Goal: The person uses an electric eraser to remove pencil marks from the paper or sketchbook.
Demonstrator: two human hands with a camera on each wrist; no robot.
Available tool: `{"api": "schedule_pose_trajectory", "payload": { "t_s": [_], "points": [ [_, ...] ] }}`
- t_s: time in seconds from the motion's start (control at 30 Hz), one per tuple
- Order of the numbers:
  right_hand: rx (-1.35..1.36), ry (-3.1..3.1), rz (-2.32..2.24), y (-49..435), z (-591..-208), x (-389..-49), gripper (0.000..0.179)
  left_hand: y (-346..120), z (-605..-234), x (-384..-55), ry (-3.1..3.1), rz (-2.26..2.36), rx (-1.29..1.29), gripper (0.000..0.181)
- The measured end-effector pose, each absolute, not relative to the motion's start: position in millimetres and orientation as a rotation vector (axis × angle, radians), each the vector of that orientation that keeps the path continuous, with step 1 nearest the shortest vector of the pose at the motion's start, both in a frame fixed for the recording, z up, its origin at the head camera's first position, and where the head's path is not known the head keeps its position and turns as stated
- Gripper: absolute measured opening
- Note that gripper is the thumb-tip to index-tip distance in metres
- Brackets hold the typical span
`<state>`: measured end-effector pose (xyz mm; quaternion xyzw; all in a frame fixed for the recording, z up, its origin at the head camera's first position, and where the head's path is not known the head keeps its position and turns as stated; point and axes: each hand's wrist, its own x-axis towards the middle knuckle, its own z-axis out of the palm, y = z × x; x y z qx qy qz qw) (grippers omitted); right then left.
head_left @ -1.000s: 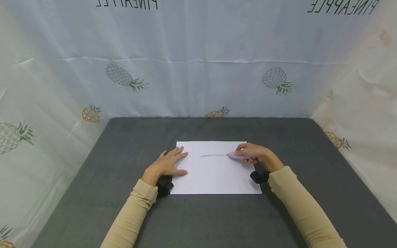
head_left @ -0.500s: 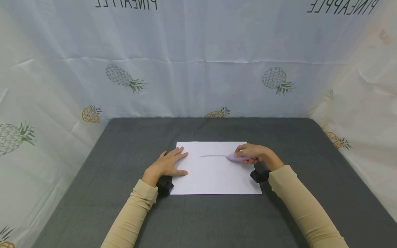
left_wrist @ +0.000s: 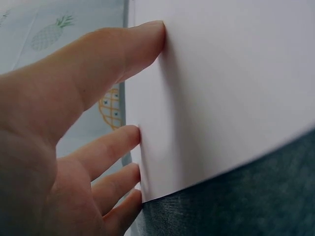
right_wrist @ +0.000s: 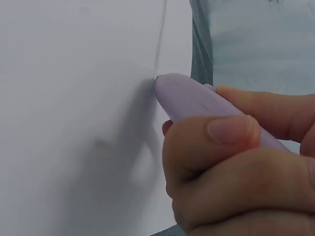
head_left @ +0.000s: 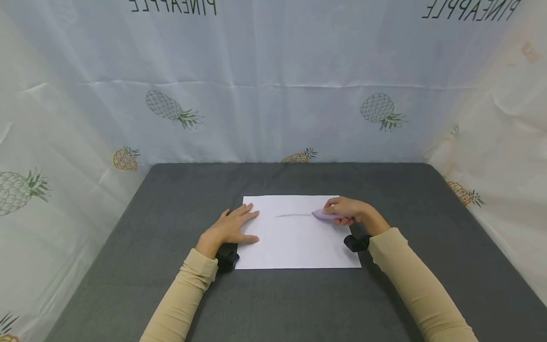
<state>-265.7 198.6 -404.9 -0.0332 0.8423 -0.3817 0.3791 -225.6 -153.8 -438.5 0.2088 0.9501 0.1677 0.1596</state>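
A white sheet of paper [head_left: 295,247] lies on the dark table. My left hand [head_left: 231,225] rests over its left edge, fingers spread and straight; in the left wrist view the thumb and fingertips touch the paper. My right hand [head_left: 348,210] grips a lavender, pod-shaped utility knife [head_left: 325,215] over the right part of the sheet. In the right wrist view, the small dark tip of the knife [right_wrist: 172,91] is right at the end of a thin line [right_wrist: 160,39] across the paper. That line [head_left: 292,215] runs left from the tip in the head view.
A grey cloth [head_left: 273,304] covers the table around the sheet. Behind and beside it hangs a pale curtain [head_left: 273,118] printed with pineapples. Each wrist wears a black camera, such as the right one [head_left: 356,243] near the sheet's edge.
The knife's tip dipped slightly toward the near side half a second ago and is back at the line's end. The left hand and the sheet stay in place.
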Motion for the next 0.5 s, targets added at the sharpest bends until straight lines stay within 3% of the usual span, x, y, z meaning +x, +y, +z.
{"api": "schedule_pose_trajectory", "payload": {
  "t_s": [0.5],
  "points": [
    [-0.083, 2.145, -0.944, 196.5, -402.8, -266.4, 0.035, -153.5, -436.9, -226.4, 2.712, 0.485, 0.597, 0.08]
  ]
}}
